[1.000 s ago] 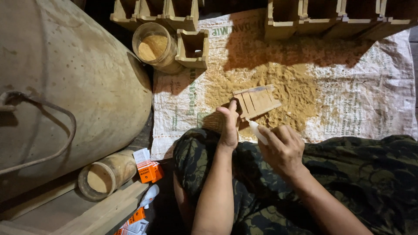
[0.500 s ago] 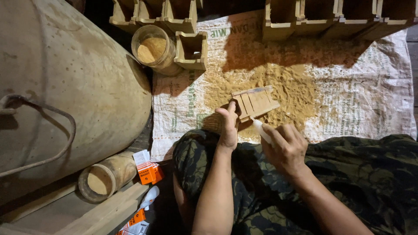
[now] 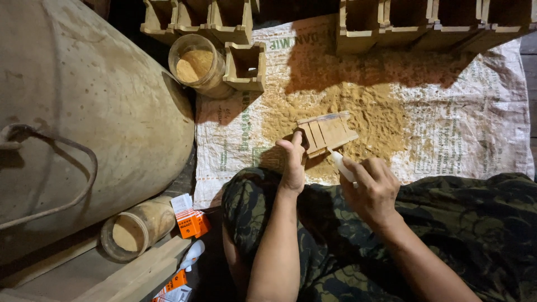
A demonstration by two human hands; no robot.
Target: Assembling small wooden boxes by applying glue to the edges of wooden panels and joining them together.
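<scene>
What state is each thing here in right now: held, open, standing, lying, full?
Small wooden box: lying on the sawdust, gripped at its left end by the left hand.
White glue bottle: held in the right hand, nozzle touching the box.
Jar by the boxes: upright, open, partly filled with sawdust.
Second jar: lying on its side, open.
Woven sack: spread flat, strewn with sawdust.

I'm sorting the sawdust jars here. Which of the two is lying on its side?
The jar at lower left, beside the orange box, lies on its side. The other jar, near the wooden boxes, stands upright.
</scene>
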